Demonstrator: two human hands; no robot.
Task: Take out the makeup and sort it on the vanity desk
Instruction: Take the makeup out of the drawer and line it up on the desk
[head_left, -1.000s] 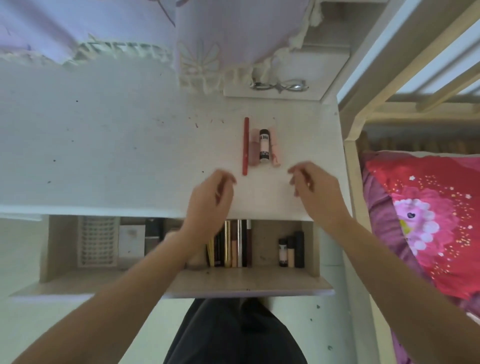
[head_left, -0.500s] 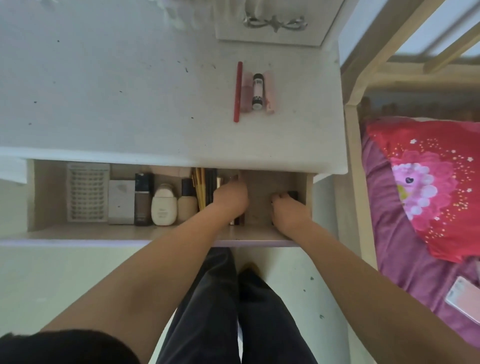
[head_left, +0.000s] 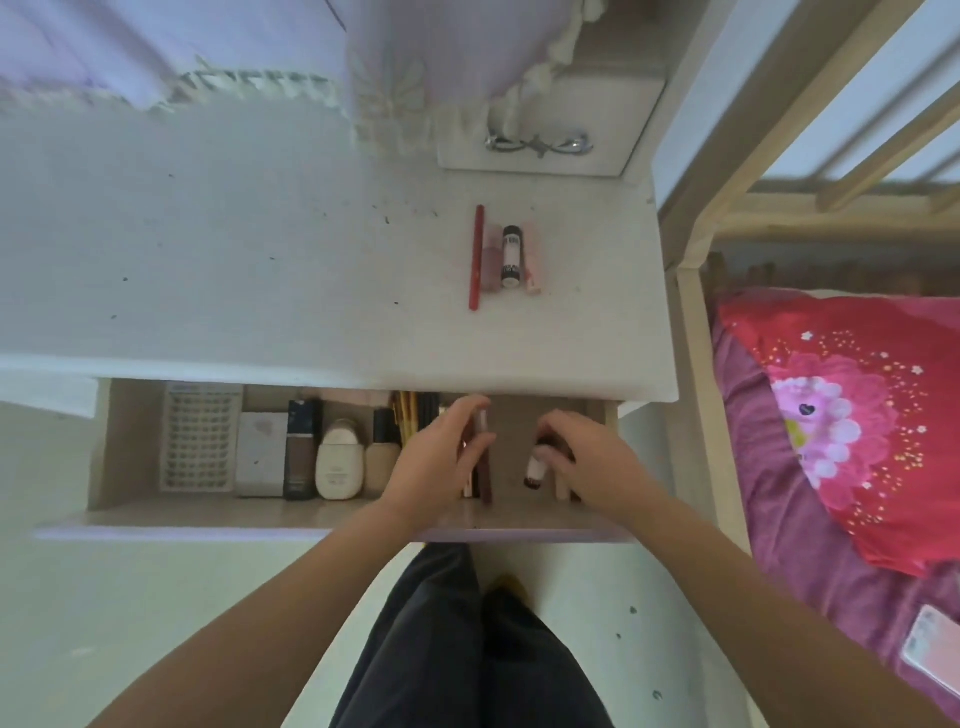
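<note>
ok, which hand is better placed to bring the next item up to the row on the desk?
Right. The right hand already pinches a small tube and sits nearer the row. The left hand grips slim sticks.

1. Slim red pencil (head_left: 476, 257) and black-capped white tube (head_left: 511, 256) near the right edge of the speckled white desk top (head_left: 260, 260).
2. Dark brown foundation bottle (head_left: 301, 449) and cream rounded bottle (head_left: 338, 462) in the beige drawer (head_left: 130, 441).
3. Red pillow (head_left: 852, 415) with a pink flower pattern.
</note>
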